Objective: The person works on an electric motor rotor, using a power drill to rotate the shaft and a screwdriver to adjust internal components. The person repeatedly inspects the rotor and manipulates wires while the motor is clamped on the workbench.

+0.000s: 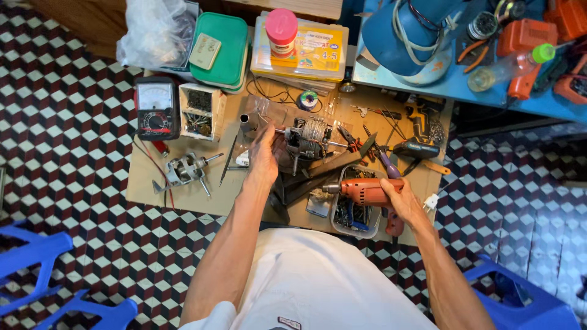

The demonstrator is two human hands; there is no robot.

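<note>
My left hand (264, 153) grips the left end of a small electric motor (309, 137) with copper windings and a shaft, resting on a cardboard sheet (143, 183) on the floor. My right hand (400, 198) holds an orange electric drill (367, 190) by its body, its chuck pointing left over a clear plastic box (351, 214) of small parts. The drill tip sits below the motor, not touching it. Dark metal bars (324, 171) lie between the two hands.
A black analog multimeter (156, 110), a screw box (200, 113), another motor part (183, 170), pliers (354, 142) and a cordless drill (419, 137) lie on the cardboard. Green and yellow cases (223, 49) stand behind. Blue stools (36, 256) flank me; a blue table (465, 85) is at top right.
</note>
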